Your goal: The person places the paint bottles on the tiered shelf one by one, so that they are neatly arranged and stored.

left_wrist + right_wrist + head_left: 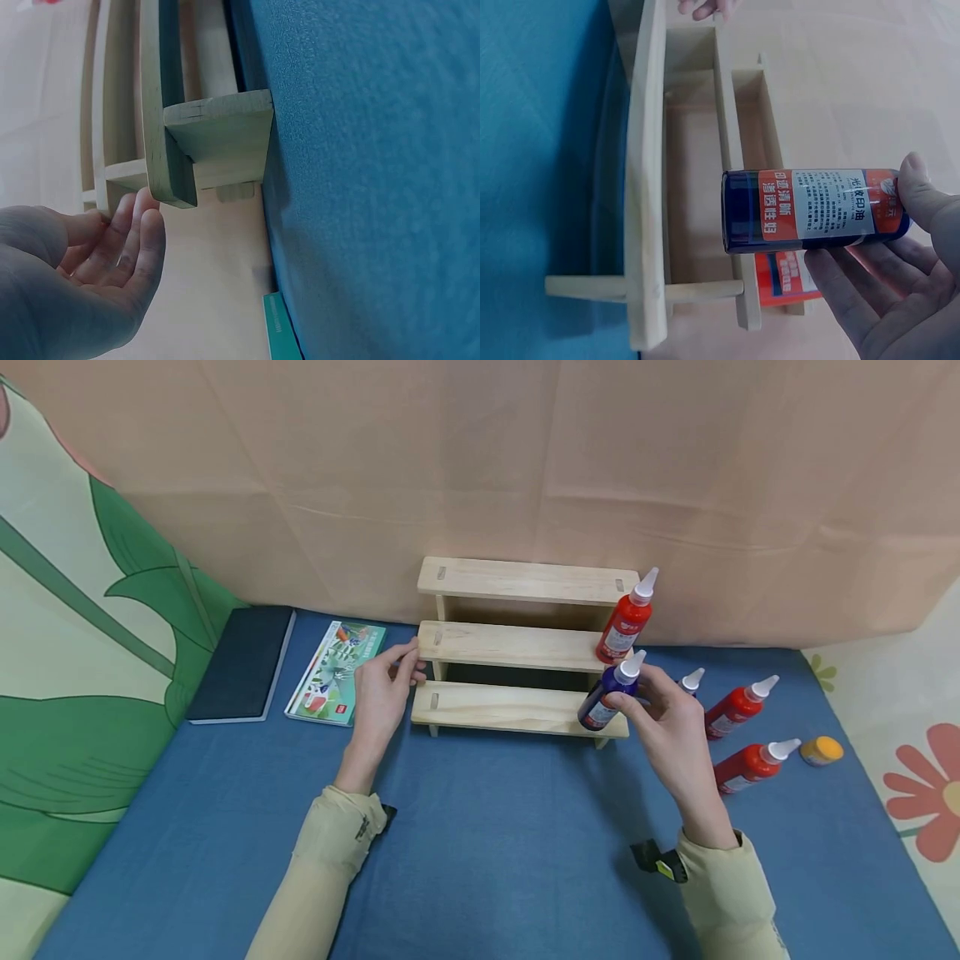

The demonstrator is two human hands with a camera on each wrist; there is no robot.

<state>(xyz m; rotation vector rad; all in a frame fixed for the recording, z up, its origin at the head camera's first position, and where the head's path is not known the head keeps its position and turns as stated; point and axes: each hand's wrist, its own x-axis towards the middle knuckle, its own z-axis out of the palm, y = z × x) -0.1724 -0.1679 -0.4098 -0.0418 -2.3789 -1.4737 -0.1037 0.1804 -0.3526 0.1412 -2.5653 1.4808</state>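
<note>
Between thumb and fingers the right hand [669, 718] grips the blue bottle [602, 700], likely light, smooth and squeezable, best held mid-body, while the left hand [381, 689] pinches the wooden shelf [517, 646]

Dark notebook [242, 664] beside illustrated booklet [337, 672]

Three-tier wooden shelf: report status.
Right hand gripping blue white-capped plastic bottle. Left hand at left end of shelf. Red white-capped plastic bottle occupies middle tier, right end.

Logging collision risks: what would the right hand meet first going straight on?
Probably the red bottle on the middle step, beyond the blue bottle it holds; or the step itself, depth being unclear.
</note>
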